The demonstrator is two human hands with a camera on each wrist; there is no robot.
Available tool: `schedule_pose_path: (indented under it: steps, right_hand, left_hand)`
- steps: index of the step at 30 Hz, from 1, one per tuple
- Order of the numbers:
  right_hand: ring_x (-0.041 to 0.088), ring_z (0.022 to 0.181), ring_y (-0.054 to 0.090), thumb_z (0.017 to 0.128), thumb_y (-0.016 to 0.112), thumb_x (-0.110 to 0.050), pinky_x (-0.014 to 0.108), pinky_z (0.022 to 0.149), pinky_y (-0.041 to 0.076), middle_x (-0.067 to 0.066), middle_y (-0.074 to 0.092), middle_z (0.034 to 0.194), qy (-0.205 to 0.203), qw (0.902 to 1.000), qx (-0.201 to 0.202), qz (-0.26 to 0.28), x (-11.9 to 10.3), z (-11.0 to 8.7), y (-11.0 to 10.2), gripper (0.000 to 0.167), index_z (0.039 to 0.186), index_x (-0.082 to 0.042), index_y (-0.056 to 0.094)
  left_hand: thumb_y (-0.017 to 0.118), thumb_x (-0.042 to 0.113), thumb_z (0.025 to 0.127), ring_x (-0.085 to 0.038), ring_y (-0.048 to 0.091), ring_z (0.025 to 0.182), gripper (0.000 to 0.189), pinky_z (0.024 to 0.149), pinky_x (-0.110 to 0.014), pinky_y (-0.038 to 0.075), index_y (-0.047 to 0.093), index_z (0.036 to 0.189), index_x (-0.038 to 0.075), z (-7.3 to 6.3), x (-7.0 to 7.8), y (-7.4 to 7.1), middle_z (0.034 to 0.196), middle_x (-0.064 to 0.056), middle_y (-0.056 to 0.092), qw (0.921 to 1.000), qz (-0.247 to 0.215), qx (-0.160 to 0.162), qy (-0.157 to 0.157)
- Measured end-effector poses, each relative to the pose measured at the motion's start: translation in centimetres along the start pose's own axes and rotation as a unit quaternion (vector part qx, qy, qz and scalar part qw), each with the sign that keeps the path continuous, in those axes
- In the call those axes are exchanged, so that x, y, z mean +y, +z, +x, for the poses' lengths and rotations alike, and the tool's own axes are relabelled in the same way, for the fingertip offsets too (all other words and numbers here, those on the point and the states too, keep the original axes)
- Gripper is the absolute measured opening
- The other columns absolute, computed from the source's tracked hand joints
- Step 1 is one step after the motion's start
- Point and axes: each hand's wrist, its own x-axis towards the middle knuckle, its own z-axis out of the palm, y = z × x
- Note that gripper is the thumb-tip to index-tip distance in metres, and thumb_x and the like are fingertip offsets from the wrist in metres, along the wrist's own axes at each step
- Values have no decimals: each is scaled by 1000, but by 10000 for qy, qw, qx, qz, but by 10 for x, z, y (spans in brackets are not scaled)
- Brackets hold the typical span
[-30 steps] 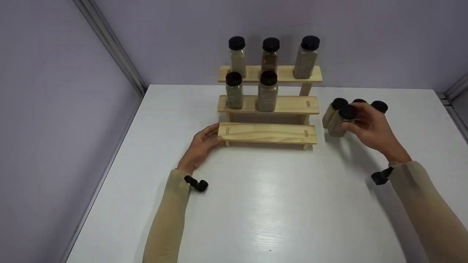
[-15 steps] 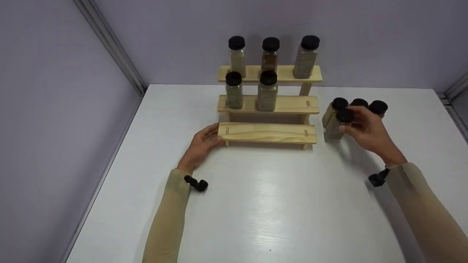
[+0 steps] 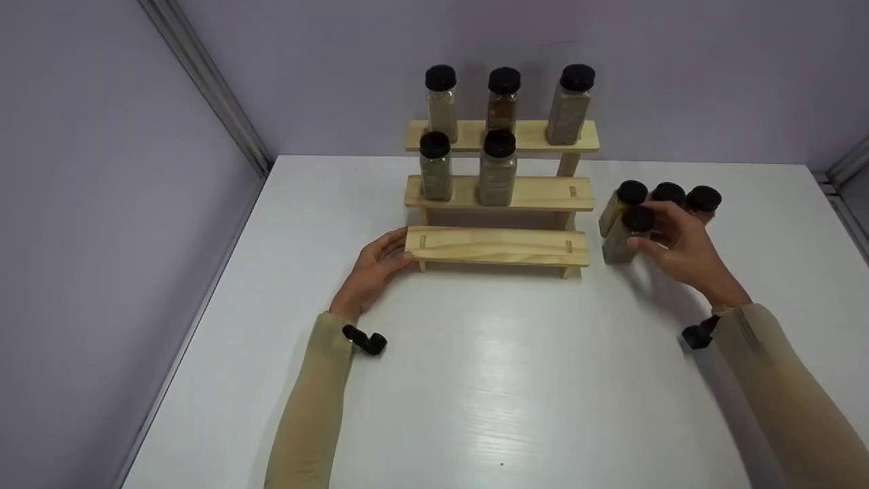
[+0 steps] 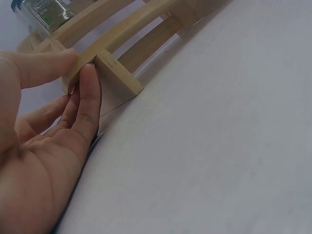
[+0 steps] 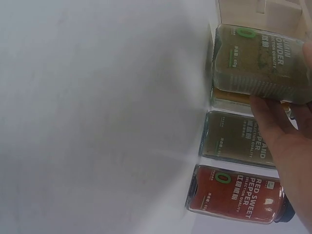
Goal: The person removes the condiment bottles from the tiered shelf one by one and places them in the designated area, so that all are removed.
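My left hand [image 3: 366,275] pinches the left end of the lowest shelf of a three-tier wooden spice rack [image 3: 499,246]. In the left wrist view, the thumb lies on top of the shelf board [image 4: 117,36] and fingers are beneath it. Right of the rack, my right hand [image 3: 686,248] grips an upright spice jar [image 3: 618,246] with a black lid. The right wrist view shows the label of this cumin powder jar [image 5: 263,63]. Whether its base touches the table cannot be told.
Behind the held jar stand a yellowish jar [image 3: 613,209], a pepper jar [image 5: 236,136] and a red sweet pepper jar [image 5: 234,195]. Three jars [image 3: 502,109] stand on the top shelf, two [image 3: 497,180] on the middle one. A wall [image 3: 339,81] rises behind the table.
My right hand has shifted slightly left and towards me with the cumin powder jar, uncovering more of the jar lids behind. The left hand keeps its hold on the rack.
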Motion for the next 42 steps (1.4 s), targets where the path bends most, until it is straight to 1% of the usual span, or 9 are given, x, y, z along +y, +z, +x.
schedule_pose_path:
  steps: [8,14,22,25,29,32,35,39,42]
  right_hand:
    - [-1,114,64,96,77,5,7,92,52,-10,65,125,93,10000,17,-30,0,0,1,54,145,8,55]
    - [-1,112,64,95,77,6,7,91,52,-9,65,124,89,9999,53,-37,2,0,1,53,143,8,56]
    - [-1,111,64,94,77,7,7,90,53,-6,65,124,76,9999,45,-112,4,-2,2,53,144,7,57]
    - [-1,112,64,95,77,7,6,90,52,-1,65,126,98,9998,8,-153,4,-3,2,55,145,6,56]
    - [-4,113,61,96,77,4,3,92,50,11,64,132,87,9992,-89,-389,3,-3,1,58,149,4,53]
    - [-7,114,59,96,76,4,1,93,48,19,62,135,22,9981,-127,-602,3,-2,0,59,150,3,52]
    - [-9,112,57,95,77,7,0,92,46,23,62,135,-102,9967,-84,-795,4,-2,0,60,150,5,52]
    - [-7,108,56,91,78,12,-1,87,46,24,61,132,-347,9944,62,-998,5,-2,0,61,146,7,54]
    - [-6,106,56,88,79,14,0,85,46,23,61,130,-488,9932,114,-1056,4,-2,0,60,143,8,56]
  left_hand:
    - [65,1,106,-26,58,136,61,117,-41,53,41,162,2,0,1,1,159,-20,47,10000,-6,48,1]
    - [65,2,106,-25,58,135,61,115,-39,54,41,162,2,1,-1,0,158,-21,48,10000,62,48,32]
    - [64,0,106,-24,59,133,60,112,-36,55,42,162,1,0,-2,0,156,-21,49,9999,56,151,8]
    - [64,1,106,-25,59,134,61,112,-35,55,41,162,1,0,-1,1,157,-21,48,9999,26,151,-35]
    - [64,2,106,-26,58,136,61,113,-36,55,39,163,1,0,0,1,158,-21,46,9999,-57,126,-63]
    - [63,1,106,-27,57,136,62,112,-37,55,39,163,0,0,0,1,158,-21,46,9998,-138,144,-71]
    - [63,1,106,-27,57,136,63,113,-37,55,37,163,0,0,0,1,159,-21,46,9997,-153,156,-84]
    - [63,2,107,-27,57,136,63,113,-36,55,37,164,1,0,0,2,159,-21,46,9998,-119,142,-82]
    - [63,1,107,-27,58,136,62,112,-36,55,38,163,1,0,0,2,159,-21,46,9998,-131,142,-81]
